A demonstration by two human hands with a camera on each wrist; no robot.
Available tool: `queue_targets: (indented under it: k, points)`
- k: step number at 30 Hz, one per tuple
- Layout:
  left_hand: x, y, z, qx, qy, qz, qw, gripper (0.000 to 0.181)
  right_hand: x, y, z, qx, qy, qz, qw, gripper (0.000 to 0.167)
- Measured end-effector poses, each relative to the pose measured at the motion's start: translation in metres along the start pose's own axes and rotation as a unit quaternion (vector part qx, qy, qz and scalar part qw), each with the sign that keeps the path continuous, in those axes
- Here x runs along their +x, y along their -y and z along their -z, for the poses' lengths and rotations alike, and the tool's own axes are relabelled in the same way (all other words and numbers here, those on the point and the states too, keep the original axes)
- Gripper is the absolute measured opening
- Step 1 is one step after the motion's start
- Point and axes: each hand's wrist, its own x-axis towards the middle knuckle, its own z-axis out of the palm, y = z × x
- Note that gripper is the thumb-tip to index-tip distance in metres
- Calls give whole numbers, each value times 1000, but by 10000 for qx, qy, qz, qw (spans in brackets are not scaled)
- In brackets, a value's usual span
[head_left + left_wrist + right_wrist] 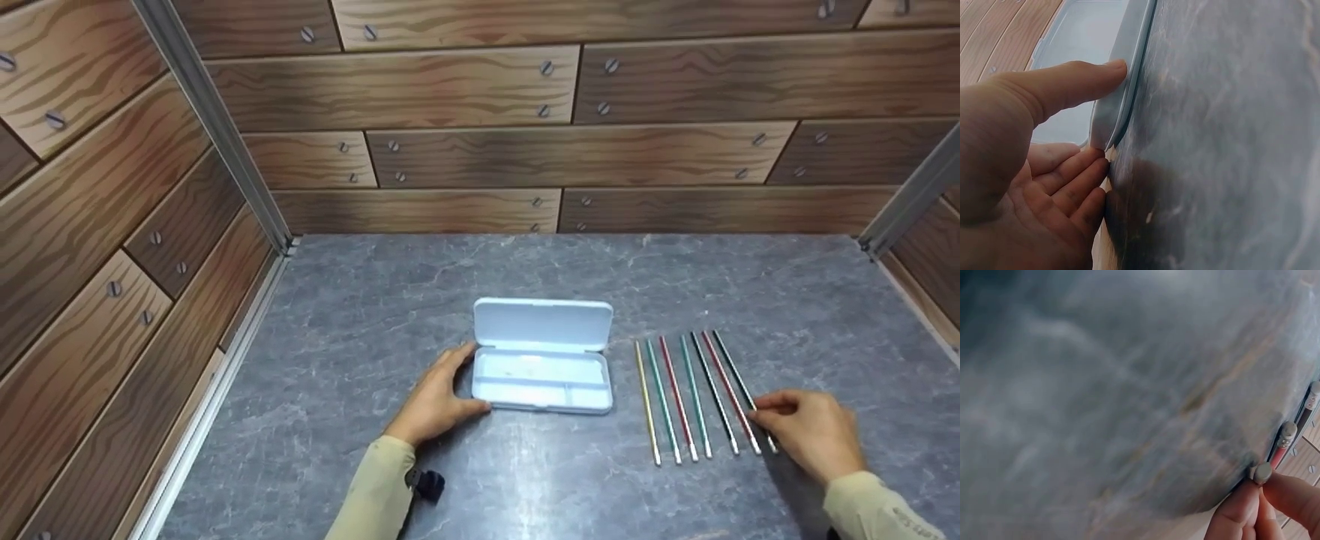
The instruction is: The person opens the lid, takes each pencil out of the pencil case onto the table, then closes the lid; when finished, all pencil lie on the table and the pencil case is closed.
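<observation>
An open light blue pencil case [544, 324] lies on the table with its lid raised at the back; its divided inside holds nothing I can make out. My left hand [437, 397] grips its left end, the thumb [1086, 81] on the front wall and the fingers at the side. To the right of the case, several pencils lie in a row, eraser ends toward me: a yellow one [646, 397] leftmost, then green, red and black ones. My right hand [816, 431] pinches the rightmost black pencil [733, 367] near its eraser end [1262, 473], beside a red pencil [1279, 454].
The grey marbled table [375, 300] is bounded by wood-patterned panels [465, 157] at the back and both sides. Metal corner posts [217, 124] stand at the back corners. A dark strap device [427, 484] sits at my left wrist.
</observation>
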Motion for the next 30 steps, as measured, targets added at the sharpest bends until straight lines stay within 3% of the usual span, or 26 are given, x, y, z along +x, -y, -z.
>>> queue_targets:
  k: [6,15,24,30]
  points:
    - [-11,6,-3,77,-9,21,10000,98,-9,-4,-9,34,111,-30,9999,26]
    - [-2,1,0,74,32,28,10000,98,-5,-3,-5,12,-125,51,9999,27]
    - [-2,-4,0,114,121,205,9997,97,-7,-1,-2,-3,-236,135,9996,29]
    - [-4,-3,-1,186,81,169,9997,97,-3,13,1,134,-352,192,9991,32]
